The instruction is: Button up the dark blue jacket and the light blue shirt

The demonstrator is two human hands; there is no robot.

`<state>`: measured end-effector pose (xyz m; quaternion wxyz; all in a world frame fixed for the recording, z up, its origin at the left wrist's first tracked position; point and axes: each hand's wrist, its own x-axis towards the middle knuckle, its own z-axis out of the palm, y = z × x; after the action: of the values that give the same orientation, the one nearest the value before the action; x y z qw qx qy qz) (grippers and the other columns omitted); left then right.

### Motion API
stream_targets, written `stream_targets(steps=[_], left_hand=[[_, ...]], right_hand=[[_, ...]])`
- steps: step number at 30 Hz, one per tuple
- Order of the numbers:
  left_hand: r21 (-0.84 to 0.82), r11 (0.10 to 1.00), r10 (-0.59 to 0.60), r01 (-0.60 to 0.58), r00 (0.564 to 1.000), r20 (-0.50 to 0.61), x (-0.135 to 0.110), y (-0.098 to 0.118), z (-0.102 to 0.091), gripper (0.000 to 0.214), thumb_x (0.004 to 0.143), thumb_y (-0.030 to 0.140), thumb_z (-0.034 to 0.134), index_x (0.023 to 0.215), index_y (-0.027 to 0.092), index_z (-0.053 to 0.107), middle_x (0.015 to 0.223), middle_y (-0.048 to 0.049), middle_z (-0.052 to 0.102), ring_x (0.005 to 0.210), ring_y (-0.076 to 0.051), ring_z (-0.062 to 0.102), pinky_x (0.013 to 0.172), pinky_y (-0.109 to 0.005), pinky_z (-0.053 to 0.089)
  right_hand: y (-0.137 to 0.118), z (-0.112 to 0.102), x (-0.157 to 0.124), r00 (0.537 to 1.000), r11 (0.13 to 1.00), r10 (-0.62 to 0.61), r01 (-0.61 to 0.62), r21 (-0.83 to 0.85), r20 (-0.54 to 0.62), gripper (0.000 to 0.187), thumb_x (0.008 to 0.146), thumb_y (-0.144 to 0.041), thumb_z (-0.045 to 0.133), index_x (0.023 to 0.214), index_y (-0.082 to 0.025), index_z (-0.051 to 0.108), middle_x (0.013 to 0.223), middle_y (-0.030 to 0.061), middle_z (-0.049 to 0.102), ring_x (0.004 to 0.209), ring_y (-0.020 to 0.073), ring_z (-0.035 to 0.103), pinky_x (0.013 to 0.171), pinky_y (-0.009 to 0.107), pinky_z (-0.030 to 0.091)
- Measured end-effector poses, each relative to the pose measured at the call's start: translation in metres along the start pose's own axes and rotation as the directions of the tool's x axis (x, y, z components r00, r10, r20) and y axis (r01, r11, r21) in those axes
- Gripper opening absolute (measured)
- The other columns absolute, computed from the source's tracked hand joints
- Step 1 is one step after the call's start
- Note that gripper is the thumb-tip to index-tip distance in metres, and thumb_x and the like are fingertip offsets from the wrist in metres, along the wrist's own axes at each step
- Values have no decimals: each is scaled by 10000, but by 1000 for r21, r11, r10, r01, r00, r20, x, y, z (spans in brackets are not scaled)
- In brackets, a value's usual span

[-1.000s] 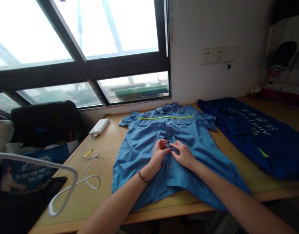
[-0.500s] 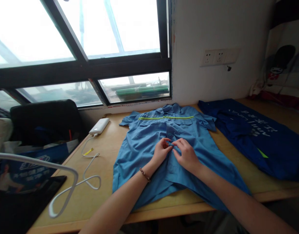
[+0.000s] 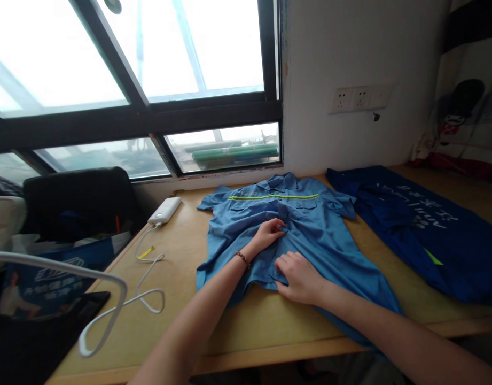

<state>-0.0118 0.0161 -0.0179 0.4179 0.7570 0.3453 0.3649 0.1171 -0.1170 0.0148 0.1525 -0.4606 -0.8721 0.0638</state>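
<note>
A light blue work shirt (image 3: 318, 235) with a yellow-green chest stripe lies front up on the wooden table (image 3: 181, 299), collar toward the window. My left hand (image 3: 268, 233), with a bead bracelet on the wrist, pinches the shirt's front placket about halfway up. My right hand (image 3: 298, 278) grips the fabric lower down near the hem, fingers curled into the cloth. The hem is bunched up on the table near my right hand.
A dark blue garment (image 3: 422, 224) with white lettering lies to the right. A white power bank (image 3: 164, 210) and its looping cable (image 3: 147, 278) lie at the left, by a white hanger (image 3: 89, 299) and a black bag (image 3: 77, 203). Wall sockets (image 3: 356, 98) sit above the table.
My right hand moved down the placket toward the hem, my left hand slid slightly up. The shirt's lower part has been pulled up onto the table and now lies bunched.
</note>
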Motion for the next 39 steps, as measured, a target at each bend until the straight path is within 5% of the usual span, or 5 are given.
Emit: stream_targets(steps=[18,21,25,29,39], left_hand=[[176,979,-72,103,982,-172,7,-11,-4,408,690,70,527,1086,171,531,922,-66,632,852,-177,582,783,-308,452],[119,986,-95,121,974,-205,-18,3,-2,443,708,90,525,1139,179,480,1014,-85,602,905,-182,573,795,-314,450],[330,941,31,81,947,-321,-47,28,9,211,772,152,475,957,188,569,928,-67,589,848,-174,553,770,-305,431],[429,901,98,-64,994,-56,-57,49,29,166,779,180,486,907,196,590,893,-58,581,785,-163,535,735,-279,423],[541,833,64,-113,992,108,-58,51,45,183,760,235,529,939,215,562,984,-52,556,828,-182,534,700,-264,410]], right_hand=[[66,11,27,986,916,86,-22,400,-142,81,708,-164,539,747,-177,609,694,0,557,661,124,498,621,231,359],[79,13,32,935,739,294,-91,667,-199,115,709,-283,565,723,-172,592,654,-11,570,625,128,505,600,245,369],[93,10,35,857,190,516,-97,977,-15,255,649,-385,628,753,-158,578,658,1,602,628,142,543,625,269,416],[94,-2,33,858,-155,473,-144,977,201,316,552,-352,717,756,-140,600,635,13,618,562,129,550,591,266,431],[79,-12,28,926,-112,286,-225,968,248,245,638,-352,671,760,-148,613,651,-8,605,549,95,525,548,220,394]])
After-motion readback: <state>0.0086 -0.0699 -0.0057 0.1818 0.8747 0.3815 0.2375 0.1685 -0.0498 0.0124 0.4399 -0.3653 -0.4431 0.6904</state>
